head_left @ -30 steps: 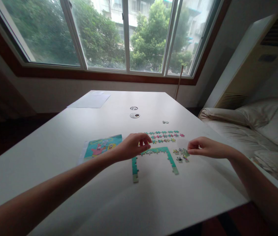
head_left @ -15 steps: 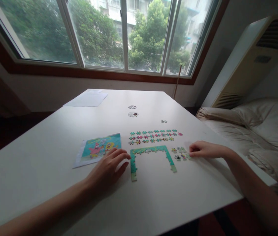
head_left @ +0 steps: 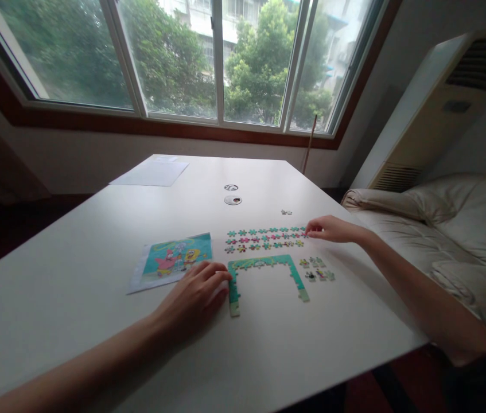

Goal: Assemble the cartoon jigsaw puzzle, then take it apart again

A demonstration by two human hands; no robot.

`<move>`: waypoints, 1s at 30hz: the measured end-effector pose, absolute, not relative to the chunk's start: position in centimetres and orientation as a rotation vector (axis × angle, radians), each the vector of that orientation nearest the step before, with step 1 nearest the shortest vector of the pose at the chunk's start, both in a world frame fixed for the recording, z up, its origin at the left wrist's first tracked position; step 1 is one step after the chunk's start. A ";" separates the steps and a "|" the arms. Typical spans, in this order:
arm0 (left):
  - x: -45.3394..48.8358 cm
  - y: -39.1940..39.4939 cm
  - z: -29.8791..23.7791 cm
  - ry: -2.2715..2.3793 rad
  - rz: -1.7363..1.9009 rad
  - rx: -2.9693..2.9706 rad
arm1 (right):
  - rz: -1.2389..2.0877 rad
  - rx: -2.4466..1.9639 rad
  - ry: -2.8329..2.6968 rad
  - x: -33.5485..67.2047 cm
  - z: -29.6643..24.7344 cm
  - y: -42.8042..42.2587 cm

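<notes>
A U-shaped strip of joined puzzle border pieces (head_left: 262, 262), green and teal, lies on the white table. My left hand (head_left: 206, 284) rests with fingers loosely bent and apart, its fingertips at the strip's left side. Beyond the strip, loose puzzle pieces (head_left: 253, 246) are laid out in three rows. At the right end of these rows is my right hand (head_left: 329, 228), its fingertips pinched on a puzzle piece that they mostly cover. A small group of loose pieces (head_left: 320, 274) sits to the right of the strip.
A picture sheet (head_left: 174, 261) with cartoon figures lies left of the strip, partly beside my left hand. Farther back are two small round items (head_left: 233, 200), a separate pair of pieces (head_left: 286, 212) and white paper (head_left: 152, 172). A sofa (head_left: 419, 229) borders the table's right side.
My right hand has moved from the small group of pieces, away and to the left, to the right end of the rows. My left hand has shifted slightly right against the strip.
</notes>
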State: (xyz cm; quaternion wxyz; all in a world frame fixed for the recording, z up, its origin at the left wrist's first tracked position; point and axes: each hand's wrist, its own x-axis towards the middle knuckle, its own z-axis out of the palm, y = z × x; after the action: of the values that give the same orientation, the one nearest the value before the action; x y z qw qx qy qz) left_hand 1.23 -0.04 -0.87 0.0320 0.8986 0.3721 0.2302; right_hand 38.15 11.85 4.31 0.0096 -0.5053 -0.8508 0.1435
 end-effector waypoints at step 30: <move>1.3 -0.1 -0.9 1.145 0.666 2.812 | 1.188 -1.367 -2.484 37.5 4.9 6.6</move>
State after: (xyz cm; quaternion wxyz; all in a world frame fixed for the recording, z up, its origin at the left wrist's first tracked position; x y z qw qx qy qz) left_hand 1.28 -0.10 -0.89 0.0164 0.9046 0.3682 0.2143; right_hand 37.51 6.60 4.93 0.0337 -0.4444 -0.8076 0.3862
